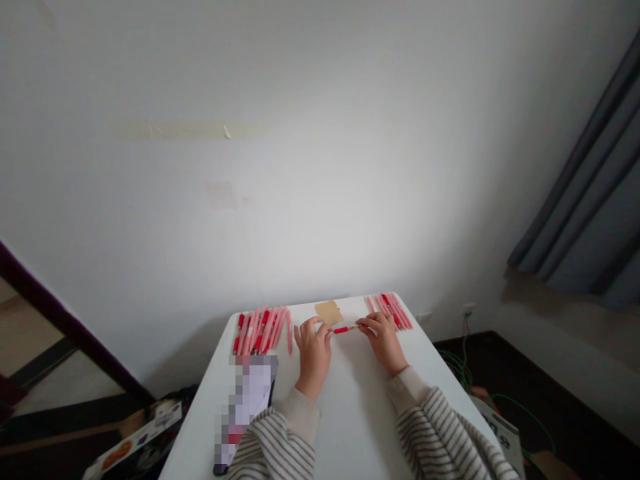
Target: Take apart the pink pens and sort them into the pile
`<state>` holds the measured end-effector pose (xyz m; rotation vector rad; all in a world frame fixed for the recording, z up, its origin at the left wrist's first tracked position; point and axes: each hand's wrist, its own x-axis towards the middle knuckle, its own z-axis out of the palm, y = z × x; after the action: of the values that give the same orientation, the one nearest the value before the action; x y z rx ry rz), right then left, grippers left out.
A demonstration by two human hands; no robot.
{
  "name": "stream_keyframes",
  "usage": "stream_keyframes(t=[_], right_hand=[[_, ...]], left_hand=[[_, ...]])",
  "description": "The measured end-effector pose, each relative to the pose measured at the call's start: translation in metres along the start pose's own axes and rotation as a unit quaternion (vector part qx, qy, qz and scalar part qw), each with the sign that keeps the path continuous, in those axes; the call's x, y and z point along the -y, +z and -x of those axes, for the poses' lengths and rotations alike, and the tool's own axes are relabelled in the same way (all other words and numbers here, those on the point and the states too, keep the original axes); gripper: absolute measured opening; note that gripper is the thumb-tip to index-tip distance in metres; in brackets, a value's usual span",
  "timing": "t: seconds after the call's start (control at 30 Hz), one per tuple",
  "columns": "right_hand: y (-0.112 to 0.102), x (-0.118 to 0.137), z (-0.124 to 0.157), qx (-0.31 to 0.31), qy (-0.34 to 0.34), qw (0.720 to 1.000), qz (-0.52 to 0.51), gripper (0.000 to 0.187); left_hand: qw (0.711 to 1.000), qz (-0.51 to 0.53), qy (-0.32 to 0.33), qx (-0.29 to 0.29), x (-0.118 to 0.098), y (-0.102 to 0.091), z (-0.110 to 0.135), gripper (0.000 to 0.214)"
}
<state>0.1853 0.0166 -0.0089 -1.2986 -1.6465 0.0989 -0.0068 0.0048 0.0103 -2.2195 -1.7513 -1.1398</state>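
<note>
A red pen [341, 330] lies level between my hands, above the middle of the white table [350, 413]. At its left end my left hand [314, 348] is closed in a pinch. My right hand [384, 339] pinches the other end, where a thin light-coloured part shows. Left of my left hand lies a group of pink and red pens [260, 330], with a single pink pen [289, 332] slightly apart. A smaller group of pink and red pens [393, 310] is just beyond my right hand. Behind the held pen sits a tan square of paper [329, 311].
A phone-like device [250, 400], blurred out, lies on the table's left side beside my left sleeve. The wall [320, 200] stands right behind the table. Green cables [455, 363] and boxes are on the floor at right; a grey curtain [585, 200] hangs upper right.
</note>
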Motion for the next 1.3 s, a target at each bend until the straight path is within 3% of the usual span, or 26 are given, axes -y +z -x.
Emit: stream_keyframes(t=[0.4,0.6,1.3], right_hand=[[0.0022,-0.0064,0.0001,-0.01,0.005,1.0,0.003,0.026],[0.0018,-0.0078,-0.0001,-0.011,0.011,1.0,0.002,0.027],[0.0006,-0.0047,-0.0003,0.001,0.005,1.0,-0.014,0.029]], left_hand=[[0.999,0.033,-0.02,-0.012,0.0058,0.005,-0.0003,0.021],[0.999,0.019,-0.033,-0.018,0.0069,0.0051,0.0001,0.012],[0.999,0.03,-0.014,-0.004,0.0015,0.0026,0.0002,0.015]])
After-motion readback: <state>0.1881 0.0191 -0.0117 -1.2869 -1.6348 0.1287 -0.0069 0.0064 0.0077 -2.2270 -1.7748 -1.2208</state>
